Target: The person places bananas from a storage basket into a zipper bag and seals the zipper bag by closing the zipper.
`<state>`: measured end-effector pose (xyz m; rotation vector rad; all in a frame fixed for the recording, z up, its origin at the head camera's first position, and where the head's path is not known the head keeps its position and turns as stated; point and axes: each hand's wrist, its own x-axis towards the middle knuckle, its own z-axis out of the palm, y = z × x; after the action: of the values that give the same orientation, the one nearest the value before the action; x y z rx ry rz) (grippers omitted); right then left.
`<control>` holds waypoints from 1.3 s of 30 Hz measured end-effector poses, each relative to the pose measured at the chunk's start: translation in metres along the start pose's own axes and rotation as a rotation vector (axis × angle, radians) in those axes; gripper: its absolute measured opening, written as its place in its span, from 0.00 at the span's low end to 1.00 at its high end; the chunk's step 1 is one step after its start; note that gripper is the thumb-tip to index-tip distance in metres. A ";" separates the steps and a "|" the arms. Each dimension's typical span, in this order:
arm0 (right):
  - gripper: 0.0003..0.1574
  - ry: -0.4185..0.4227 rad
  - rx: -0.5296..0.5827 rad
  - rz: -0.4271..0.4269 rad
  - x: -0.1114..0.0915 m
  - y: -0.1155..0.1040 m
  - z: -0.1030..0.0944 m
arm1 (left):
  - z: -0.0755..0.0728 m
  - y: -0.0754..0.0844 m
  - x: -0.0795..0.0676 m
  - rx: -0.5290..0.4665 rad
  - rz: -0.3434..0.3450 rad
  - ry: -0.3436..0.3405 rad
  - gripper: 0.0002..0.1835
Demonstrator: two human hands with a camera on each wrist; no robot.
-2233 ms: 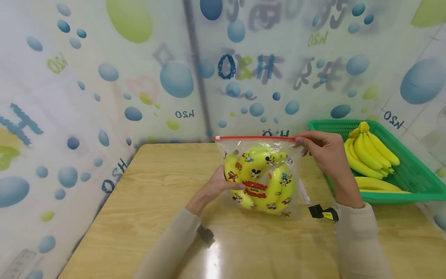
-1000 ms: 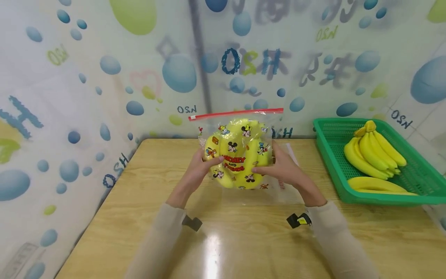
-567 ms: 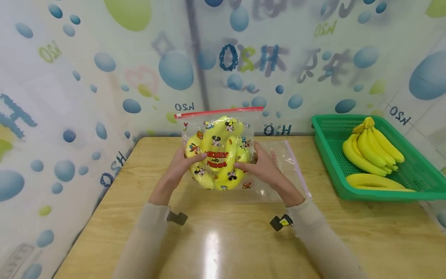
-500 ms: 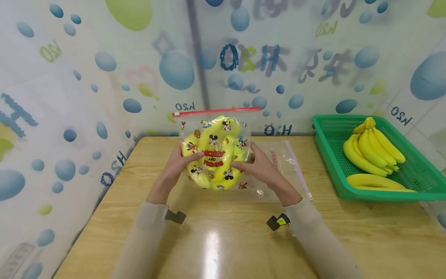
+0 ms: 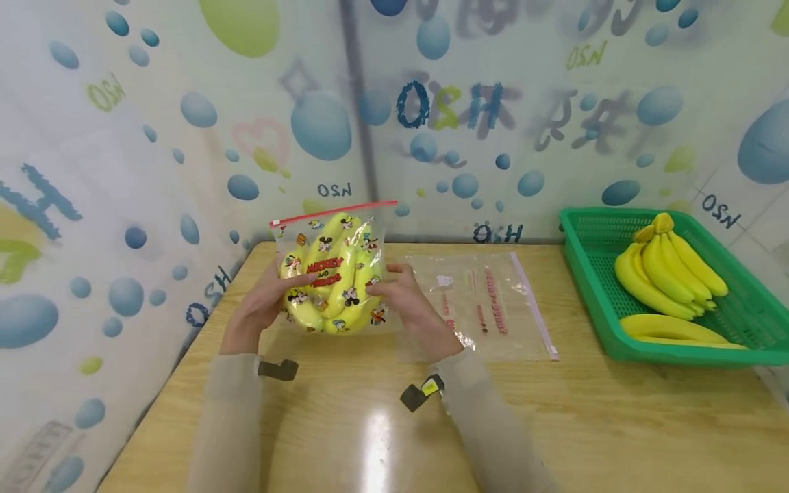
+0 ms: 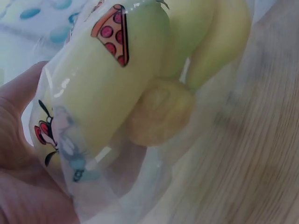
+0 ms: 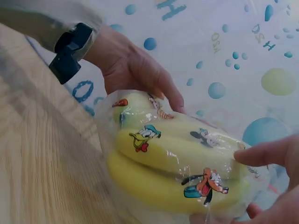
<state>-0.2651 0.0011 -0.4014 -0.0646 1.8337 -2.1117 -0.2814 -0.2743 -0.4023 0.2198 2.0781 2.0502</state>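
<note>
A clear zip bag (image 5: 342,263) with cartoon prints and a red slider strip holds a bunch of yellow bananas (image 7: 159,182). It is raised over the table's left part, slightly tilted. My left hand (image 5: 261,301) grips its left side, thumb across the front and fingers behind, mostly hidden. On the opposite side my right hand (image 5: 409,305) holds the bag, thumb on the front. In the left wrist view, the bananas' stem end (image 6: 161,112) shows through the plastic beside the left palm (image 6: 28,163).
Flat on the wooden table (image 5: 345,397) lies another clear zip bag (image 5: 493,308) with a lilac strip and pink print, partly behind the right hand. A green basket (image 5: 592,301) at the right holds more bananas (image 5: 668,270). A patterned wall covering (image 5: 456,150) rises behind.
My right hand has left the red strip's right end and now grips the bag's side. Both hands have lifted the bag and carried it left, uncovering most of the flat bag.
</note>
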 end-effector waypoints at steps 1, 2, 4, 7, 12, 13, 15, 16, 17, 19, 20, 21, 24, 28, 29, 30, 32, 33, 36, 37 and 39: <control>0.52 0.015 0.026 0.004 0.001 0.003 0.003 | -0.004 -0.001 -0.001 0.003 -0.018 0.011 0.36; 0.50 0.027 0.049 0.009 0.003 0.006 0.005 | -0.007 -0.002 -0.003 0.003 -0.044 0.039 0.37; 0.47 0.021 0.095 0.012 0.005 0.011 0.008 | -0.013 -0.005 -0.005 0.008 -0.086 0.100 0.43; 0.44 -0.007 0.128 0.021 0.009 0.022 0.010 | -0.022 -0.010 -0.007 -0.002 -0.127 0.183 0.52; 0.47 -0.058 0.152 0.084 0.016 0.042 0.011 | -0.032 -0.022 -0.009 -0.027 -0.171 0.224 0.55; 0.48 -0.062 0.143 0.096 0.016 0.045 0.012 | -0.034 -0.024 -0.009 -0.031 -0.178 0.224 0.55; 0.49 -0.073 0.145 0.110 0.017 0.049 0.013 | -0.036 -0.028 -0.010 -0.041 -0.189 0.233 0.53; 0.50 -0.073 0.146 0.112 0.017 0.050 0.014 | -0.038 -0.029 -0.010 -0.049 -0.194 0.241 0.51; 0.50 -0.070 0.142 0.112 0.017 0.051 0.015 | -0.039 -0.030 -0.010 -0.061 -0.193 0.245 0.50; 0.49 -0.056 0.130 0.109 0.017 0.050 0.017 | -0.041 -0.031 -0.009 -0.085 -0.190 0.260 0.46; 0.48 -0.048 0.130 0.104 0.017 0.050 0.018 | -0.042 -0.031 -0.008 -0.102 -0.189 0.272 0.45; 0.46 -0.037 0.116 0.099 0.017 0.049 0.019 | -0.042 -0.031 -0.008 -0.116 -0.188 0.285 0.43; 0.41 -0.008 0.003 0.077 0.016 0.047 0.022 | -0.044 -0.030 -0.007 -0.140 -0.178 0.333 0.38; 0.43 -0.027 -0.129 0.046 0.013 0.043 0.028 | -0.048 -0.031 -0.010 -0.134 -0.140 0.387 0.29; 0.44 -0.038 -0.137 0.041 0.012 0.042 0.030 | -0.050 -0.031 -0.011 -0.126 -0.130 0.395 0.29; 0.44 -0.047 -0.139 0.036 0.012 0.042 0.032 | -0.051 -0.031 -0.011 -0.120 -0.122 0.404 0.29; 0.45 -0.059 -0.143 0.022 0.012 0.043 0.035 | -0.052 -0.032 -0.012 -0.109 -0.123 0.423 0.32; 0.44 -0.061 -0.149 0.018 0.011 0.043 0.036 | -0.053 -0.032 -0.011 -0.090 -0.131 0.436 0.34; 0.40 -0.071 -0.170 0.011 0.010 0.046 0.037 | -0.053 -0.033 -0.010 -0.041 -0.172 0.482 0.39; 0.39 -0.075 -0.176 0.013 0.009 0.045 0.037 | -0.053 -0.034 -0.010 -0.020 -0.190 0.503 0.39; 0.38 -0.088 -0.181 0.022 0.007 0.044 0.037 | -0.053 -0.035 -0.009 0.044 -0.216 0.537 0.37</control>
<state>-0.2526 -0.0410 -0.4392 -0.1775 1.9592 -1.8921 -0.2851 -0.3289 -0.4362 -0.5874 2.3035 2.0900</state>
